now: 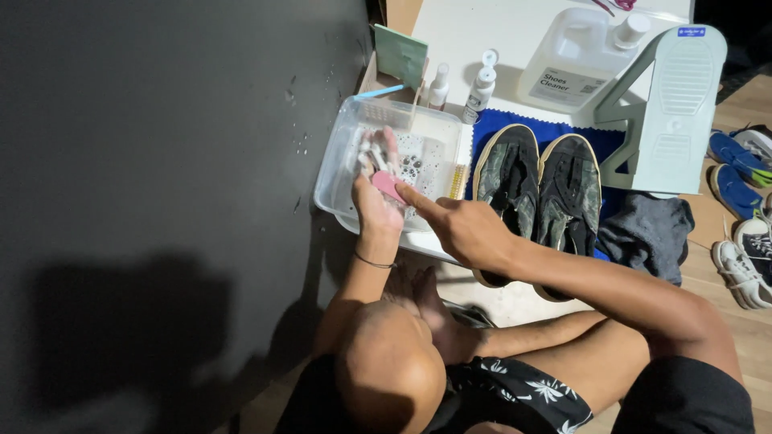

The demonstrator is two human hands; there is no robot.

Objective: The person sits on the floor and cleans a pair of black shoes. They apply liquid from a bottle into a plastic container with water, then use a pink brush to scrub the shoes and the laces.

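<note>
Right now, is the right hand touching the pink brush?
Touching. The head view shows the right hand's forefinger tip on the pink brush held by the left hand.

Two camouflage shoes (537, 189), two spray bottles (481, 87), one jug (581, 56).

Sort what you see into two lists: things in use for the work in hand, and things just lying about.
In use: left hand, pink sponge, right hand, clear tub, dark shoes.
Lying about: spray bottles, cleaner jug, shoe stand, grey cloth, other shoes.
</note>
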